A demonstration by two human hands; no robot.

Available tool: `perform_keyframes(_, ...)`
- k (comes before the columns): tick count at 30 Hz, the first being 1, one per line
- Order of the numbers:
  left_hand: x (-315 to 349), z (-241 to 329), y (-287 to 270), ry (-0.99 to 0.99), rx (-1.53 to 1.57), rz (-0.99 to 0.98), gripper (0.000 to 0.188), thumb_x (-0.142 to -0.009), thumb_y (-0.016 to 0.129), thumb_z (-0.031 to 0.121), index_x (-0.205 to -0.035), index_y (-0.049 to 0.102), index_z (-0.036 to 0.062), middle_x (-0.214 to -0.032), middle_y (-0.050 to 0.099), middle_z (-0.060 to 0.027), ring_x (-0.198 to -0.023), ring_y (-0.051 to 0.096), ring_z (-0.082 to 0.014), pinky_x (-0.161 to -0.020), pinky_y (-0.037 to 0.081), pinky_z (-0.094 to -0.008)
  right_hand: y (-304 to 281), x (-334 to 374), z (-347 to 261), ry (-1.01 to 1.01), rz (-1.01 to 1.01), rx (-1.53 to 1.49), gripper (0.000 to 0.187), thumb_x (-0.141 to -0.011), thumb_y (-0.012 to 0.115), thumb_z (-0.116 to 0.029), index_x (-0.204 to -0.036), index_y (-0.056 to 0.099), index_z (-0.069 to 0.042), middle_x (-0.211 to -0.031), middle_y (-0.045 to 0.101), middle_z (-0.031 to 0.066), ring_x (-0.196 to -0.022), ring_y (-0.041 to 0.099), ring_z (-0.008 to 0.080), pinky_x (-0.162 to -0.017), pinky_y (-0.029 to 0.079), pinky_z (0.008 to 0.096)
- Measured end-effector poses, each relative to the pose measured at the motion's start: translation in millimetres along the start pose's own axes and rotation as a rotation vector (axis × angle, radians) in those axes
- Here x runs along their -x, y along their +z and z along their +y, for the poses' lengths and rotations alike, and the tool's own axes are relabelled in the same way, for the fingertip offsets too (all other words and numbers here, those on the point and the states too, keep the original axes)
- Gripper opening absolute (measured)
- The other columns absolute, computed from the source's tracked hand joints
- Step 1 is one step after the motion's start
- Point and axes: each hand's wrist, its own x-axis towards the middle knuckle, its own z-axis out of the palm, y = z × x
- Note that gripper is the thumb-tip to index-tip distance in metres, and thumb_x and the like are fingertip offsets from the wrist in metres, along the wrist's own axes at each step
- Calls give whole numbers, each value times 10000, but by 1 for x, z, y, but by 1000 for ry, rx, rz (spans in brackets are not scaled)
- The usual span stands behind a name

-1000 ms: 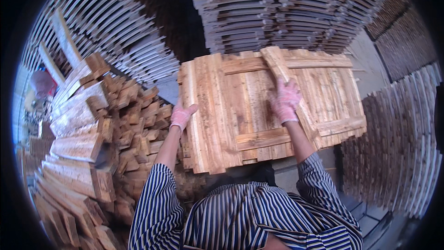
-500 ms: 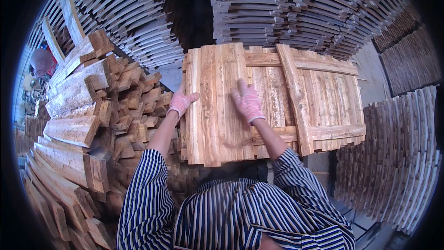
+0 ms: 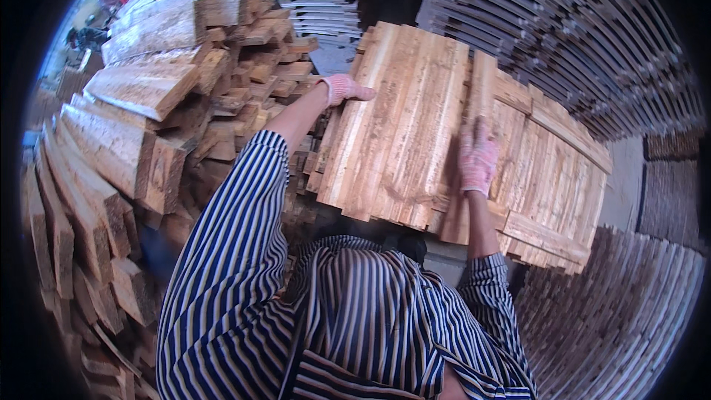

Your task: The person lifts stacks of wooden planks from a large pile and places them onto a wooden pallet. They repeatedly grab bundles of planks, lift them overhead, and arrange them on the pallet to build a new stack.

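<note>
Evidently, braced the left hand (image 3: pixel 344 90) against the outer left edge of the row of wide planks (image 3: pixel 400 118), thumb over the top, fingers out of sight beyond the edge — could not tell how far curled. Laid the right hand (image 3: pixel 479 157) on the narrow board (image 3: pixel 483 78) just to the right of that row, fingers pointing up along the wood; could not tell whether clenched around the side or merely resting there.

Kept the left hand at the same edge as half a second earlier. Shifted the right hand off the planks, formerly under a spread palm, and over onto the narrow board. Drew the narrow board closer to the row than before and more nearly parallel to it, leaving a dark gap between. Turned the view as well, making the planks slant more.

Saw, further right, a panel (image 3: pixel 548 163) crossed by an upper rail (image 3: pixel 511 94) and a lower rail (image 3: pixel 544 238). Noticed a lumber pile (image 3: pixel 155 89) crowding up on the left — near the left hand — and slatted stacks (image 3: pixel 555 37) beyond the far side. Spotted stacked boards (image 3: pixel 607 311) at the lower right and a darker stack (image 3: pixel 670 196) at the far right. Covered part of the narrow board with the right hand and wrist. Wore pinkish gloves on both hands and striped clothing (image 3: pixel 363 318), filling much of the near side.
</note>
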Motion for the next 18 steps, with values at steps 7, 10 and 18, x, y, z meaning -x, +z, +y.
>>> perform_keyframes(7,-6,26,1,-55,-654,105,582,-774,909,340,-1210,729,0,-1147,737,-98,-1028,655,-193,-913,543,-364,-5,17,-67,67,-119,-113,668,-989,565,-419,-1557,396,-111,-1166,641,328,-1076,614,472,-937,482,529)
perform_keyframes(10,-19,-42,-25,9,-371,181,556,-769,908,392,-1158,760,23,-1087,754,-89,-951,658,-181,-864,548,-360,-5,32,-74,-33,-184,-174,673,-996,583,-398,-1567,375,-109,-1234,586,353,-1113,590,503,-967,470,518)
perform_keyframes(18,36,36,41,-156,-599,466,681,-754,817,460,-1229,660,-2,-1235,688,-243,-1113,679,-339,-1013,483,-459,-26,5,-71,-84,-339,-58,695,-983,621,-399,-1549,388,-69,-1402,486,361,-1239,534,497,-1033,441,510)
